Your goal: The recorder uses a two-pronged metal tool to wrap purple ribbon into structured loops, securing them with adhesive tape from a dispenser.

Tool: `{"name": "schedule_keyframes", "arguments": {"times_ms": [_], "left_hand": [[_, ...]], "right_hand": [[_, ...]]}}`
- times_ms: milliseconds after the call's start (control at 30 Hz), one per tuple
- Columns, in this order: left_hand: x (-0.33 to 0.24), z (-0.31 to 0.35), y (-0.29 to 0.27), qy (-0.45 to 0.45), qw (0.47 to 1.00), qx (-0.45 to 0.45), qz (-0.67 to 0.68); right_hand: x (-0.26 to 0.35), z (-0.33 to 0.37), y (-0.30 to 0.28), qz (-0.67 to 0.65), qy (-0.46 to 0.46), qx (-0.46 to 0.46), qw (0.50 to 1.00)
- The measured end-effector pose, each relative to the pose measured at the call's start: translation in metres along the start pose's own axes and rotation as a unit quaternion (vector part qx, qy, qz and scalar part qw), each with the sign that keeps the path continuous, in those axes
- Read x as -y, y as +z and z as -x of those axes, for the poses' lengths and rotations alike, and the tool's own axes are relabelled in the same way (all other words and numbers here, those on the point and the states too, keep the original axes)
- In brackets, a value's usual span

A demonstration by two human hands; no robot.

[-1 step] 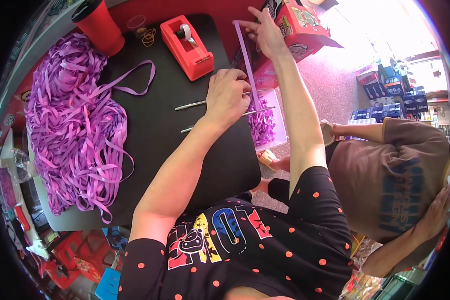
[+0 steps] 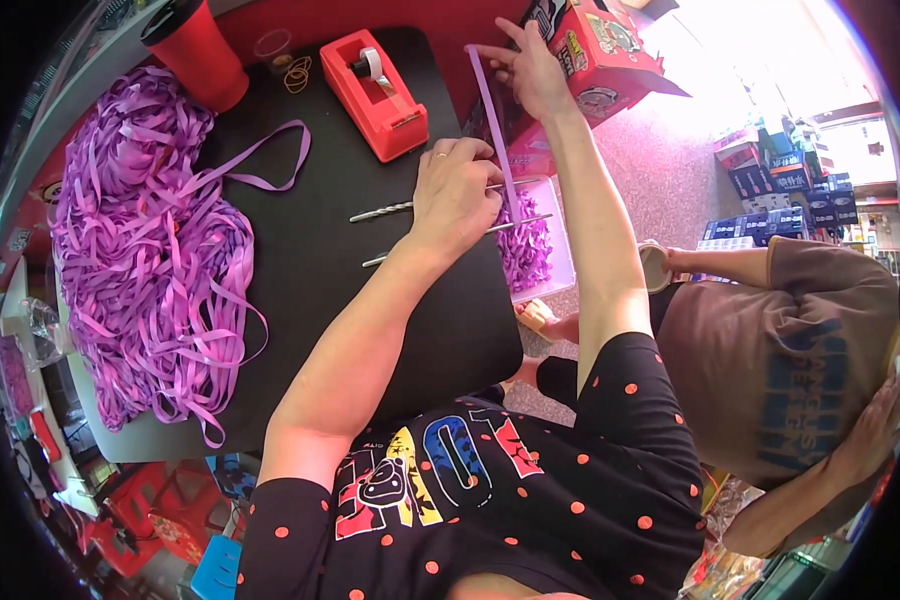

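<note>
My left hand (image 2: 454, 197) is palm down over the black table top (image 2: 350, 330), closed around two thin metal rods (image 2: 378, 212), one of them twisted. From beside its fingers a flat purple ribbon strip (image 2: 491, 115) runs taut, up and away. Stretched toward the far side, my right hand (image 2: 535, 75) has its fingers spread, and the strip's far end touches one fingertip. Under the strip's near end, past the table's right edge, sits a clear plastic box (image 2: 561, 235) with short purple ribbon pieces (image 2: 526, 255) in it. Some of the left fingers' undersides are hidden.
A big heap of purple ribbon (image 2: 155, 260) covers the table's left, one loop reaching right. A red tape dispenser (image 2: 375, 95), a red tumbler (image 2: 198, 58) and rubber bands (image 2: 298, 74) lie farther back. A red carton (image 2: 610, 55) stands beyond; another person (image 2: 780, 350) is at right.
</note>
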State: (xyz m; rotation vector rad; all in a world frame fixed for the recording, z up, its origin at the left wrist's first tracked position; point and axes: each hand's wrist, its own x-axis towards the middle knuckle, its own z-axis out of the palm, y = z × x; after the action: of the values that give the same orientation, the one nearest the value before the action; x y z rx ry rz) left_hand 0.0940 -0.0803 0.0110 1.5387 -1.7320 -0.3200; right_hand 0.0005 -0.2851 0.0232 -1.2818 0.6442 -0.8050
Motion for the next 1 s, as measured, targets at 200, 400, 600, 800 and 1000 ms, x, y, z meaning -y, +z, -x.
{"name": "schedule_keyframes", "arguments": {"times_ms": [200, 400, 600, 800, 1000], "left_hand": [[-0.006, -0.003, 0.0, -0.021, 0.999, -0.021, 0.019], [-0.003, 0.0, 0.002, 0.019, 1.0, -0.006, 0.004], [0.001, 0.003, 0.0, 0.017, 1.0, -0.019, 0.005], [0.001, 0.0, 0.001, 0.036, 0.999, -0.018, 0.007], [0.004, 0.001, 0.002, 0.038, 0.999, -0.006, 0.002]], "right_hand": [[-0.057, -0.005, -0.017, -0.019, 0.056, -0.012, 0.998], [-0.157, 0.07, -0.024, 0.029, 0.018, 0.018, 0.999], [-0.188, 0.244, 0.008, 0.086, 0.057, -0.119, 0.988], [-0.121, 0.346, 0.031, 0.107, 0.032, -0.278, 0.954], [-0.055, 0.357, 0.061, 0.099, -0.035, -0.27, 0.957]]}}
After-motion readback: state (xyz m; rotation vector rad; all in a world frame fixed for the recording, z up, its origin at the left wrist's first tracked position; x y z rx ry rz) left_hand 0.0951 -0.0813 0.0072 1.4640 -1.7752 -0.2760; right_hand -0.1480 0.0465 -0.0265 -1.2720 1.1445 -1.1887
